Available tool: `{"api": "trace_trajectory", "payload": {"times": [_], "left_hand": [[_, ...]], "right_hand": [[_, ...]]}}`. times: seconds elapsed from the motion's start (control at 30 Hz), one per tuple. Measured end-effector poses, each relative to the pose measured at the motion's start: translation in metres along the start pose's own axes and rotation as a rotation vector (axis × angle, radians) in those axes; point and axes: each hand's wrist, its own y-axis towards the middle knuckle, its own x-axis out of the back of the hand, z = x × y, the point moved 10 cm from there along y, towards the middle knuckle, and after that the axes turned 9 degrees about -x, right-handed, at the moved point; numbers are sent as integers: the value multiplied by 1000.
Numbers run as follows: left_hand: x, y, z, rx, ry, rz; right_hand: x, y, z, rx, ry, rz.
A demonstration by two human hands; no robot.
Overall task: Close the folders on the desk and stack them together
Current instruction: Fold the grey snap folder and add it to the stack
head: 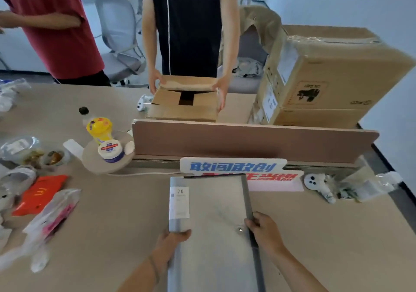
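A grey folder (216,210) lies closed on the beige desk (326,235) straight in front of me, its far end near the divider. A white label reading "20" sits on its left spine, and a small metal snap shows near its right edge. My left hand (173,239) grips the left spine, thumb on top. My right hand (263,230) holds the dark right edge strip. Dark edges under the cover hint at another folder beneath, but I cannot tell for sure.
A brown divider (247,143) crosses the desk, with a blue-and-red sign (236,170) leaning against it. Snack bags, jars and plastic wrappers (51,201) crowd the left. A white toy (319,185) lies at the right. Beyond, a person handles a cardboard box (186,100); large cartons (326,78) stand at the right.
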Motion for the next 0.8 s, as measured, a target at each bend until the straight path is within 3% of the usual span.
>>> {"api": "trace_trajectory", "payload": {"times": [0.4, 0.57, 0.8], "left_hand": [[-189, 30, 47, -12, 240, -70], [-237, 45, 39, -60, 376, -136], [-262, 66, 47, 12, 581, -151]], "right_hand": [[129, 38, -163, -273, -48, -169], [156, 73, -193, -322, -49, -179], [163, 112, -203, -337, -75, -150]]}}
